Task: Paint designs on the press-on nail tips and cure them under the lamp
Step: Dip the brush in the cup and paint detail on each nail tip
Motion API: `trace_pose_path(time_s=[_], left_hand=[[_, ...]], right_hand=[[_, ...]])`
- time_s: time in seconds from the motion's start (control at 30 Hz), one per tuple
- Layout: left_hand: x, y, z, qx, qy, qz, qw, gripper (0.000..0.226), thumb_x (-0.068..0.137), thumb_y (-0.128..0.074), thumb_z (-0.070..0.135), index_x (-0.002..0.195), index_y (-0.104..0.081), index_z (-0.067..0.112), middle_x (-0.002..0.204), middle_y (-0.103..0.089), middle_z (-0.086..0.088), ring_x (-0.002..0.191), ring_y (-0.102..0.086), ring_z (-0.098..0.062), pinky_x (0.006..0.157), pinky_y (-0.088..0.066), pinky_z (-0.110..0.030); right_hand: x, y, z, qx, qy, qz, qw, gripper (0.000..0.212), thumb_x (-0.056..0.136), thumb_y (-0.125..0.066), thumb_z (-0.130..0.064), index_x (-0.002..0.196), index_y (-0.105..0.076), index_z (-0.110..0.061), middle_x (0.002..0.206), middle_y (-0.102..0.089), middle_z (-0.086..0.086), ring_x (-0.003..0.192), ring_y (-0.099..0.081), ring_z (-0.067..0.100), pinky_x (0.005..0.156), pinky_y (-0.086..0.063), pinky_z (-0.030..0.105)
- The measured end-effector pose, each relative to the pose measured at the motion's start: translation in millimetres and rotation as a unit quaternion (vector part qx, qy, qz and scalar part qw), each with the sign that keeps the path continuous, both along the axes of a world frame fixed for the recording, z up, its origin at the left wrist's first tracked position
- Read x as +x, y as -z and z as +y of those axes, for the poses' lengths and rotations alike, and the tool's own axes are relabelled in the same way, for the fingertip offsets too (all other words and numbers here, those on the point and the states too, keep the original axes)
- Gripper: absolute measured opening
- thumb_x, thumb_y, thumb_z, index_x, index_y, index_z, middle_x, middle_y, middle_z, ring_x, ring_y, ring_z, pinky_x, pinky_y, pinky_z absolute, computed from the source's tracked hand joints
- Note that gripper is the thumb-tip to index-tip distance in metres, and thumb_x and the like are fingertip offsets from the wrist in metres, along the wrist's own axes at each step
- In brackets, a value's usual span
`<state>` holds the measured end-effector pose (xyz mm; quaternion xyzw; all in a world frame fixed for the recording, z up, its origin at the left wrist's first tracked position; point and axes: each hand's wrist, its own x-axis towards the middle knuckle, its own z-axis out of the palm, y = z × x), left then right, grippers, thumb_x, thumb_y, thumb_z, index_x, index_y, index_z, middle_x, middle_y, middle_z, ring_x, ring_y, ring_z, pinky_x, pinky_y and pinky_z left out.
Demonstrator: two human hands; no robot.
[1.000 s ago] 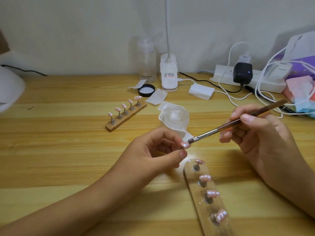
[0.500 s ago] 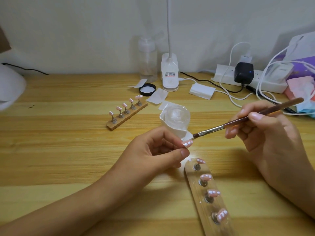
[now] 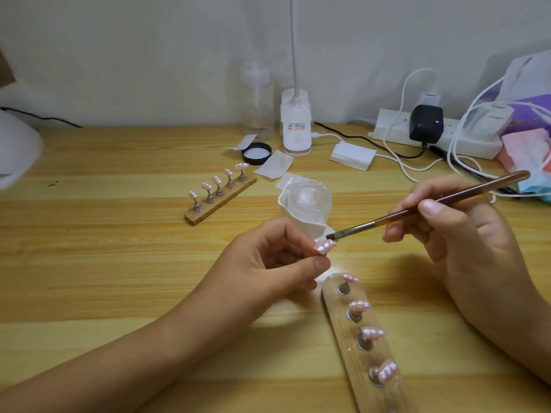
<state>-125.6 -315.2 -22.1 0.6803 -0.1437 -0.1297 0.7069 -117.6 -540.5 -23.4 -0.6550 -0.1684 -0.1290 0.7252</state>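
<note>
Above the wooden table point(image 3: 89, 263), left hand point(image 3: 268, 263) pinches a nail tip point(image 3: 324, 245); right hand point(image 3: 465, 231) grips the brush point(image 3: 417, 210) slanting onto it.

The wooden surface point(image 3: 89, 263) carries two nail holders point(image 3: 220, 194) point(image 3: 366, 338) (both wooden), a black lid point(image 3: 256, 153), a power strip point(image 3: 429, 135).

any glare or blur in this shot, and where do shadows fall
Head view: small glare spot on the wooden table by the near nail holder; soft shadows under the left hand and right hand; the white object at left edge looks blurred.
</note>
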Motion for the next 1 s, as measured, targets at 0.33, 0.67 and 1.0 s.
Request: trace_pose_path(time_s=[0.33, 0.67, 1.0], left_hand=[[-3.1, -5.0, -0.2, 0.002, 0.025, -0.001, 1.0, 0.014, 0.08, -0.067, 0.016, 0.08, -0.075, 0.028, 0.078, -0.069, 0.01, 0.073, -0.062, -0.002, 0.067, -0.051, -0.014], [-2.7, -3.3, 0.1, 0.028, 0.034, -0.019, 0.999, 0.016, 0.08, -0.068, 0.017, 0.072, -0.072, 0.031, 0.071, -0.069, 0.014, 0.065, -0.059, -0.001, 0.063, -0.047, -0.011], [-3.0, -2.1, 0.3, 0.019, 0.028, -0.02, 0.999, 0.01, 0.082, -0.069, 0.019, 0.079, -0.073, 0.027, 0.075, -0.066, 0.009, 0.068, -0.059, -0.006, 0.066, -0.048, -0.013]], right_hand=[[4.0, -0.7, -4.1, 0.063, -0.035, 0.039, 0.997, 0.031, 0.088, -0.042, -0.01, 0.079, -0.068, -0.024, 0.072, -0.065, 0.003, 0.064, -0.063, 0.017, 0.066, -0.054, 0.024], [-0.7, -2.8, -0.3, 0.03, -0.06, 0.045, 0.997, 0.02, 0.086, -0.053, -0.016, 0.078, -0.068, -0.026, 0.066, -0.064, 0.004, 0.063, -0.065, 0.019, 0.066, -0.055, 0.026], [4.5, -3.6, -2.9, 0.065, -0.002, 0.061, 0.996, 0.031, 0.088, -0.046, -0.013, 0.074, -0.069, -0.028, 0.068, -0.063, -0.001, 0.06, -0.063, 0.014, 0.062, -0.054, 0.023]])
